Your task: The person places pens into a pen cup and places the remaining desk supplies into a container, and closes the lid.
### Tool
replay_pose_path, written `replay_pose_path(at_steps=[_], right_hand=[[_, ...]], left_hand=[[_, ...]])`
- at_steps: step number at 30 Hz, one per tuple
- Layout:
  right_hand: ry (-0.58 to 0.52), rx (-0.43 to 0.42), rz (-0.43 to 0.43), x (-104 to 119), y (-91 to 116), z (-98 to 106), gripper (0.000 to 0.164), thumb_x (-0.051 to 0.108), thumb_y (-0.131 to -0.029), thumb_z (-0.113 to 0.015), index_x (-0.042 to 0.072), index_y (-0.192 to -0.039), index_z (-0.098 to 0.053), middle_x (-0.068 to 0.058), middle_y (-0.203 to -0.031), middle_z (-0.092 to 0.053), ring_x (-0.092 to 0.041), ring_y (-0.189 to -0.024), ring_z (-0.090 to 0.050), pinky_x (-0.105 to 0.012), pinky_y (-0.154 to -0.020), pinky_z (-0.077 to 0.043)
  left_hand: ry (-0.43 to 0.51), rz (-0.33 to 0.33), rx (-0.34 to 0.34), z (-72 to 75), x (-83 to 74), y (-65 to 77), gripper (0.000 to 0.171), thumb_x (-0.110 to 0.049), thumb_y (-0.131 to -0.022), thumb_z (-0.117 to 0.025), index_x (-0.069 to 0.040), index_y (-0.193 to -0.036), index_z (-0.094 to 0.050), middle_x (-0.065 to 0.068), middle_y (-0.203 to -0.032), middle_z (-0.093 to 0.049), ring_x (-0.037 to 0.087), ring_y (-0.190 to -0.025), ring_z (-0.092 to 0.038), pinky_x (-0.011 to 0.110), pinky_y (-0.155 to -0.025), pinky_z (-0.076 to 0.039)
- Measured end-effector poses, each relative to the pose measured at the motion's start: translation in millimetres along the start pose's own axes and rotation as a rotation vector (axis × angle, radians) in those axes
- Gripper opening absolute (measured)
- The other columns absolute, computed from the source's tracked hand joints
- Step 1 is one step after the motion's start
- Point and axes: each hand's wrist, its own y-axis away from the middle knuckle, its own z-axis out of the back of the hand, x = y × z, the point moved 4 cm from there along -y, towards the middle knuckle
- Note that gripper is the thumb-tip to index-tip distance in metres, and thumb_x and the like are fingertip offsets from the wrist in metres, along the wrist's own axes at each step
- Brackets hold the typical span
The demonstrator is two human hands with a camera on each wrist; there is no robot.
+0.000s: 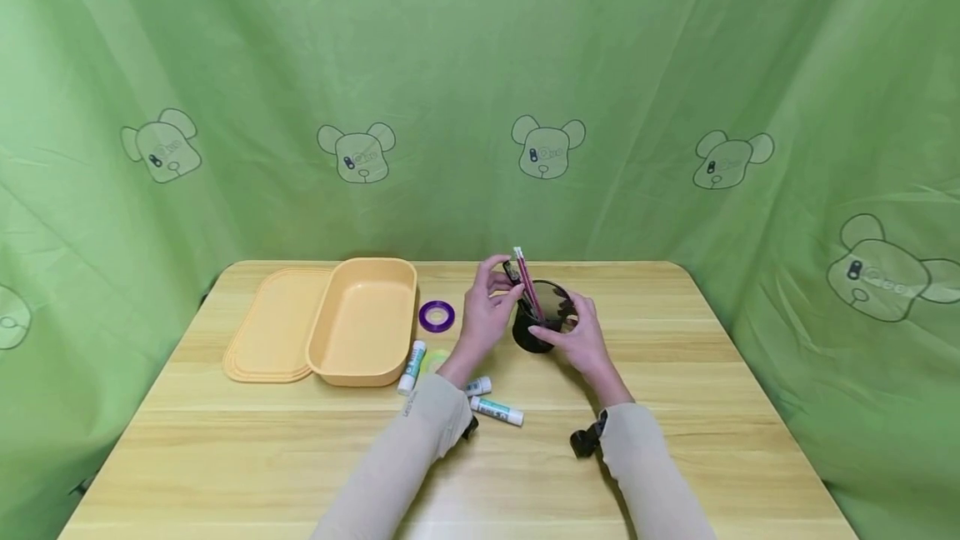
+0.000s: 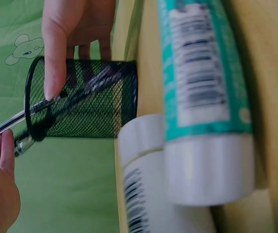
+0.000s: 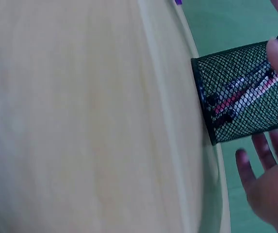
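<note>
A black mesh pen cup [image 1: 531, 342] stands at the right of the table's middle. My right hand [image 1: 585, 346] holds it from the right, the thumb near the rim; in the right wrist view its other fingers spread below the mesh [image 3: 245, 94]. Two red pens with white ends [image 1: 526, 275] lean up out of the cup. At the cup's left, my left hand [image 1: 487, 311] pinches a black pen [image 1: 511, 271] by its upper end. The left wrist view shows this pen [image 2: 12, 121] slanting into the cup [image 2: 88, 104], its lower part behind the mesh.
White-and-teal glue sticks [image 1: 497, 412] lie below the left forearm, one [image 1: 412, 367] beside an orange box [image 1: 315, 354]. The box partly overlaps its flat lid [image 1: 273, 319]. A purple tape roll [image 1: 424, 321] and a yellow-green roll [image 1: 430, 361] lie right of the box.
</note>
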Motion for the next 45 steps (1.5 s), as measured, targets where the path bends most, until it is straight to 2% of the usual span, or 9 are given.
replay_pose_path(at_steps=[3, 5, 11, 17, 22, 30, 35, 39, 45], right_hand=[[-0.021, -0.014, 0.013, -0.4, 0.5, -0.9, 0.072, 0.015, -0.074, -0.083, -0.004, -0.133, -0.044, -0.027, -0.126, -0.037, -0.041, -0.115, -0.040, -0.056, -0.102, -0.038], [-0.044, 0.003, 0.023, 0.1, 0.5, -0.9, 0.074, 0.009, -0.075, -0.081, -0.005, -0.135, -0.040, -0.029, -0.129, -0.037, -0.046, -0.119, -0.039, -0.059, -0.104, -0.036], [-0.104, 0.145, 0.045, 2.6, -11.6, -3.6, 0.100, 0.004, -0.071, -0.083, 0.003, -0.149, -0.022, -0.025, -0.146, -0.033, -0.045, -0.133, -0.032, -0.059, -0.111, -0.027], [-0.165, 0.244, 0.034, -4.1, -32.9, -15.5, 0.106, 0.011, -0.073, -0.084, 0.016, -0.153, -0.015, -0.010, -0.157, -0.023, -0.034, -0.143, -0.021, -0.052, -0.117, -0.014], [-0.128, 0.195, 0.002, -10.9, -40.0, -20.6, 0.101, 0.017, -0.071, -0.085, 0.020, -0.150, -0.023, -0.010, -0.151, -0.034, -0.034, -0.138, -0.031, -0.051, -0.116, -0.020], [0.038, 0.097, -0.020, -11.3, -36.3, -19.8, 0.102, 0.033, -0.060, -0.091, 0.018, -0.143, -0.034, -0.012, -0.144, -0.033, -0.033, -0.132, -0.036, -0.053, -0.113, -0.025], [-0.002, 0.099, -0.010, 3.1, -29.4, -20.1, 0.101, 0.026, -0.062, -0.091, 0.010, -0.142, -0.031, -0.016, -0.141, -0.042, -0.035, -0.132, -0.039, -0.051, -0.115, -0.024], [-0.020, 0.122, -0.019, 20.4, -21.1, -18.5, 0.098, 0.016, -0.066, -0.089, 0.003, -0.142, -0.028, -0.022, -0.141, -0.043, -0.040, -0.133, -0.037, -0.055, -0.114, -0.023], [0.010, 0.118, -0.009, 24.3, -18.3, -18.3, 0.097, 0.012, -0.068, -0.087, -0.001, -0.142, -0.026, -0.024, -0.141, -0.041, -0.042, -0.133, -0.035, -0.057, -0.112, -0.023]], left_hand=[[0.003, -0.001, 0.015, 0.3, 0.1, 1.4, 0.051, 0.003, -0.088, -0.064, -0.015, -0.132, -0.044, 0.022, -0.101, -0.064, 0.034, -0.094, -0.064, 0.036, -0.082, -0.057], [-0.015, -0.003, 0.023, 0.7, 1.1, 1.9, 0.049, 0.003, -0.089, -0.063, -0.014, -0.131, -0.045, 0.022, -0.102, -0.064, 0.034, -0.095, -0.063, 0.037, -0.083, -0.057], [-0.046, -0.006, 0.016, 4.1, -0.3, 0.8, 0.048, 0.003, -0.089, -0.063, -0.014, -0.130, -0.047, 0.021, -0.103, -0.064, 0.034, -0.095, -0.064, 0.037, -0.083, -0.057], [-0.054, -0.001, 0.026, 3.2, -0.5, 0.6, 0.048, 0.004, -0.089, -0.062, -0.013, -0.131, -0.046, 0.020, -0.103, -0.064, 0.031, -0.094, -0.064, 0.036, -0.083, -0.057], [-0.050, 0.009, 0.033, 0.4, 9.3, 0.5, 0.049, 0.004, -0.088, -0.063, -0.014, -0.131, -0.046, 0.021, -0.102, -0.064, 0.031, -0.094, -0.064, 0.035, -0.082, -0.057], [-0.053, 0.023, 0.026, 1.2, 38.3, -1.9, 0.049, -0.009, -0.089, -0.066, -0.018, -0.133, -0.046, 0.009, -0.102, -0.065, 0.021, -0.093, -0.064, 0.027, -0.082, -0.056], [-0.068, 0.002, 0.028, 2.5, 33.4, -1.1, 0.050, -0.005, -0.090, -0.065, -0.018, -0.134, -0.046, 0.013, -0.102, -0.065, 0.025, -0.094, -0.065, 0.033, -0.084, -0.056], [-0.098, -0.022, 0.034, 3.9, 38.2, -0.5, 0.050, -0.009, -0.090, -0.067, -0.018, -0.134, -0.046, 0.007, -0.101, -0.065, 0.017, -0.093, -0.065, 0.028, -0.084, -0.055], [-0.138, -0.030, 0.034, 4.9, 44.2, 0.6, 0.050, -0.009, -0.088, -0.069, -0.023, -0.131, -0.048, 0.003, -0.098, -0.066, 0.011, -0.091, -0.064, 0.022, -0.085, -0.054]])
